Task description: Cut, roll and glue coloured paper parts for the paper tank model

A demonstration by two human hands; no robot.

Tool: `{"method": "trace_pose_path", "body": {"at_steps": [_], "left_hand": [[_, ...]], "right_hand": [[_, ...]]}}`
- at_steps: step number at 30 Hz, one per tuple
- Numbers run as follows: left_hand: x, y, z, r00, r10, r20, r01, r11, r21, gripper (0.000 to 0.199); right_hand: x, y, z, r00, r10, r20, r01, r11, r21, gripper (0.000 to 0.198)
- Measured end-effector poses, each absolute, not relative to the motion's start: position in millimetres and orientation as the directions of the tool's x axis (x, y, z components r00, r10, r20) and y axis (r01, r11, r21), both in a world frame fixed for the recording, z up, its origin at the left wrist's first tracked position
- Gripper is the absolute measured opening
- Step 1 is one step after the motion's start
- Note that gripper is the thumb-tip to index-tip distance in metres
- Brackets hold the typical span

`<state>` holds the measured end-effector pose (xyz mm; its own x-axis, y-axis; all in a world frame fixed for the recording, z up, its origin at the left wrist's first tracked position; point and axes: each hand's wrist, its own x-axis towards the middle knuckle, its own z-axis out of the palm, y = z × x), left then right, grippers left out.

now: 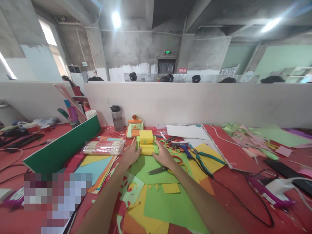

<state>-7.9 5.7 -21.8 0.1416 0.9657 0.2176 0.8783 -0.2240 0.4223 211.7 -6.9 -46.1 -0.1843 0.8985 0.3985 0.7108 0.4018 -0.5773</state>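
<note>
Yellow-green paper model (146, 140) held between both hands (132, 153) (164, 155); scissors (159, 170) on green sheet (140, 170) nearby.

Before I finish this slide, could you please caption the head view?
Left hand and right hand hold a yellow-and-green paper model, scissors nearby.

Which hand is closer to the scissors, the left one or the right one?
Right. The right hand reaches over the scissors and is just beyond them. The left hand is farther away, at the left side of the paper toy.
</note>
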Motion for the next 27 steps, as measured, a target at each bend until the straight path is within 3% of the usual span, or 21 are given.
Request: {"method": "trace_pose_path", "body": {"at_steps": [11,27], "left_hand": [[-8.8,1.7,-21.1,0.176,0.939,0.295,0.836,-0.301,0.459,0.042],[-13.2,3.0,-19.8,0.125,0.946,0.299,0.841,-0.261,0.474,0.038]], "right_hand": [[215.2,-10.5,-41.4,-0.209,0.899,0.384,0.714,0.409,-0.568,0.075],[221.7,-15.5,-31.6,-0.232,0.895,0.382,0.683,0.429,-0.591,0.067]]}}
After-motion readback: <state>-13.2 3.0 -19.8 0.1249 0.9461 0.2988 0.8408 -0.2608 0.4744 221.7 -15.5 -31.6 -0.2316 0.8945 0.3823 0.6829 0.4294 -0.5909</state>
